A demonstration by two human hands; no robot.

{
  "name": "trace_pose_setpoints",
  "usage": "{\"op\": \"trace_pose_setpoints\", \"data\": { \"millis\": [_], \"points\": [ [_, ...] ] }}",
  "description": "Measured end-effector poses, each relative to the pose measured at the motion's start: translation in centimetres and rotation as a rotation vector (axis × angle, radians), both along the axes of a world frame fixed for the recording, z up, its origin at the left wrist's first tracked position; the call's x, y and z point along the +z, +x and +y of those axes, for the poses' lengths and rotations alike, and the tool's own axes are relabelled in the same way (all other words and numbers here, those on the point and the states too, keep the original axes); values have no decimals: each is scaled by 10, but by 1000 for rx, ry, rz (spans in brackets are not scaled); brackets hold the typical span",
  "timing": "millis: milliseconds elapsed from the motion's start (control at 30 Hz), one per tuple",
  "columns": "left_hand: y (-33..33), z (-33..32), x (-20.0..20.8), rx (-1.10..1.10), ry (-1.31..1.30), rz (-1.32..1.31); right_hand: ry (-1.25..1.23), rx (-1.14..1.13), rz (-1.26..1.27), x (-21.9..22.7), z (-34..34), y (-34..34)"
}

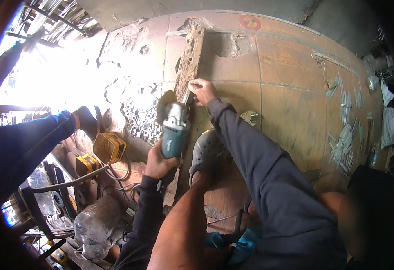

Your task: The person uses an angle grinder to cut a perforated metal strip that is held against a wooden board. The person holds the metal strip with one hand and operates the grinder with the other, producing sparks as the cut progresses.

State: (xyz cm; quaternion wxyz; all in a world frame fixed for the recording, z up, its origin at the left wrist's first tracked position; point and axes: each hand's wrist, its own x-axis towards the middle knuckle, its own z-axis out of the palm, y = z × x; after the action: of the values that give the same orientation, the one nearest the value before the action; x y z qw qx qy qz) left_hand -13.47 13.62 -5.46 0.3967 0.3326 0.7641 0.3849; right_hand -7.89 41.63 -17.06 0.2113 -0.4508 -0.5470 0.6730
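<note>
In my left hand (157, 163) is a teal angle grinder (175, 139), its fingers wrapped round the body. The grinder's dark disc (164, 107) stands upright beside a weathered wooden plank (189, 63) that lies on the floor. My right hand (203, 92) pinches a small light metal strip (186, 96) against the plank, close to the disc. Whether disc and strip touch, I cannot tell. My foot in a grey clog (208, 150) rests beside the plank, to the right of the grinder.
Many small cut metal pieces (141, 114) lie left of the disc. Thin metal strips (344, 144) are scattered at the right. Yellow-and-black containers (109, 147), a cable, and a large clear plastic bottle (98, 222) stand at the lower left. Another person's blue-trousered leg (30, 137) reaches in from the left.
</note>
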Motion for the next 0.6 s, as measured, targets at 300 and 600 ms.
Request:
{"op": "trace_pose_setpoints", "data": {
  "millis": [300, 600],
  "points": [
    [-11, -59, 47, 312, 99, -134, -157, -284, 113, 6, -77, 97],
    [1, -83, 38, 425, 100, -207, 96, -132, -68, 23, -80, 79]
  ]
}}
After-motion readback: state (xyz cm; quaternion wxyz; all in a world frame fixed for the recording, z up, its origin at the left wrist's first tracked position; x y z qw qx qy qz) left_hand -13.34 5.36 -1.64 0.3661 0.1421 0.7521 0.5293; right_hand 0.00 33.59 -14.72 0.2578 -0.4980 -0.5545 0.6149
